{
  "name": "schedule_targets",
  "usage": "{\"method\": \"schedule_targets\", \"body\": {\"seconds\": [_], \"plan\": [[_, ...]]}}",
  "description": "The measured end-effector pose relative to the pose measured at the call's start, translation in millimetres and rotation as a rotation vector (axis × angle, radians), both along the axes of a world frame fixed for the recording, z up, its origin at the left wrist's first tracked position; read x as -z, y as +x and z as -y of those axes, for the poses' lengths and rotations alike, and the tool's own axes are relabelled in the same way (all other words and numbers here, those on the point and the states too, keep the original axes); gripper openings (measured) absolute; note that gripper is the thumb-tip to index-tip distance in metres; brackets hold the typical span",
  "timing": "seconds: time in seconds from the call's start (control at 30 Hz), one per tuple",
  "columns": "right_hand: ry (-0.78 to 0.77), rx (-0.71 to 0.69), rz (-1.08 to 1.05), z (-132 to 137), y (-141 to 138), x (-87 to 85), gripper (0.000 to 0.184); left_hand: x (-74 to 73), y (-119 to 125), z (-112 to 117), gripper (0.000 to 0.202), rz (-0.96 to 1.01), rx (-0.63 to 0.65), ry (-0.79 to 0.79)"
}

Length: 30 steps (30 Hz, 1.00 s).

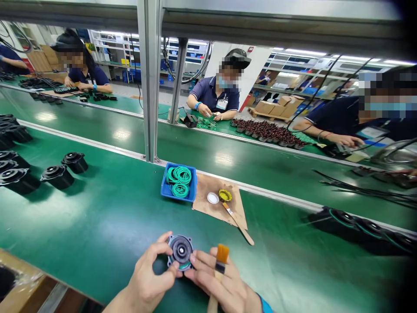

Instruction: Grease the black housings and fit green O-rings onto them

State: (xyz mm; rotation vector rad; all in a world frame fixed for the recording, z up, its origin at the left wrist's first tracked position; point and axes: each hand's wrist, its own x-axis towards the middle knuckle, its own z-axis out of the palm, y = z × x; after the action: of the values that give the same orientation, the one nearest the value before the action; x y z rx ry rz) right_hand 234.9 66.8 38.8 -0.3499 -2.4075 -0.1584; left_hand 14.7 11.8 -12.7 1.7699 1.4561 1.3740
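Observation:
Between my hands, just above the green bench, is a round black motor housing (181,251) with a corner-eared flange, its face turned up. A bit of green ring (185,266) shows at its lower edge. My left hand (151,271) grips the housing's left side with thumb and fingers. Fingertips of my right hand (224,280) press on its right side. A flat paintbrush (220,265) with orange bristles is tucked between the right hand's fingers, bristles up. What lies under the housing is hidden.
Ahead sit a blue bin (178,198) of green rings (180,176) and a cardboard sheet (203,184) bearing a yellow cap (225,195), a white lid (213,198) and another brush (239,224). Black housings (57,177) stand left, ringed ones (339,221) right. A metal post (150,87) rises ahead; co-workers sit beyond.

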Motion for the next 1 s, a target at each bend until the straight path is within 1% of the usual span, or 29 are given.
{"method": "schedule_targets", "body": {"seconds": [0.07,0.13,0.2,0.23,0.27,0.3,0.33,0.37,0.4,0.43,0.47,0.53,0.6,0.7,0.83,0.87,0.93,1.0], "plan": [[0.0,-0.035,0.054,0.9,0.2,-2.1,0.042,-2.6,1.9,-0.8,0.02,-0.03,-0.04,0.051],[-0.01,-0.067,0.032,2.3,-2.7,-2.9,0.041,-9.1,1.2,-3.3,0.016,-0.094,-0.063,0.17],[-0.055,-0.097,-0.041,3.0,-6.7,-2.3,0.035,-16.9,-1.7,-6.3,0.012,-0.162,-0.017,0.313],[-0.113,-0.104,-0.105,2.5,-8.1,-2.0,0.029,-20.3,-3.7,-7.7,0.012,-0.189,0.013,0.365],[-0.201,-0.1,-0.186,1.1,-8.7,-2.2,0.022,-22.8,-5.8,-8.8,0.011,-0.208,0.029,0.395],[-0.32,-0.076,-0.273,-1.4,-8.0,-3.3,0.016,-24.1,-7.8,-9.7,0.006,-0.222,0.024,0.396],[-0.46,-0.023,-0.369,-5.2,-6.0,-5.7,0.013,-24.0,-9.6,-10.5,0.008,-0.233,-0.002,0.366],[-0.601,0.049,-0.466,-10.3,-2.7,-9.7,0.012,-22.6,-11.1,-11.3,0.022,-0.244,-0.038,0.319],[-0.728,0.117,-0.559,-16.4,1.5,-15.4,0.017,-20.3,-12.2,-12.1,0.037,-0.261,-0.06,0.273],[-0.848,0.172,-0.638,-23.1,6.2,-22.4,0.027,-17.4,-13.0,-12.9,0.051,-0.283,-0.06,0.236],[-0.96,0.205,-0.705,-29.8,10.9,-30.3,0.038,-14.4,-13.4,-13.6,0.059,-0.308,-0.042,0.21],[-1.153,0.194,-0.788,-41.0,17.6,-45.9,0.058,-9.6,-13.4,-14.7,0.065,-0.342,0.012,0.192],[-1.263,0.178,-0.774,-46.4,18.6,-57.3,0.066,-7.5,-13.0,-14.8,0.065,-0.349,0.039,0.192],[-1.267,0.233,-0.664,-41.4,11.3,-63.3,0.065,-8.5,-12.9,-13.9,0.064,-0.341,0.02,0.165],[-1.372,0.25,-0.592,-28.9,6.3,-60.3,0.061,-10.5,-14.4,-12.5,0.066,-0.396,0.034,0.163],[-1.357,0.269,-0.593,-29.6,9.2,-59.6,0.059,-10.1,-15.0,-12.4,0.066,-0.409,0.035,0.164],[-1.227,0.366,-0.621,-39.1,21.4,-58.6,0.054,-8.0,-16.5,-12.6,0.064,-0.434,0.039,0.169],[-1.046,0.498,-0.668,-58.6,40.1,-57.0,0.052,-4.4,-18.5,-13.9,0.061,-0.463,0.043,0.19]]}}
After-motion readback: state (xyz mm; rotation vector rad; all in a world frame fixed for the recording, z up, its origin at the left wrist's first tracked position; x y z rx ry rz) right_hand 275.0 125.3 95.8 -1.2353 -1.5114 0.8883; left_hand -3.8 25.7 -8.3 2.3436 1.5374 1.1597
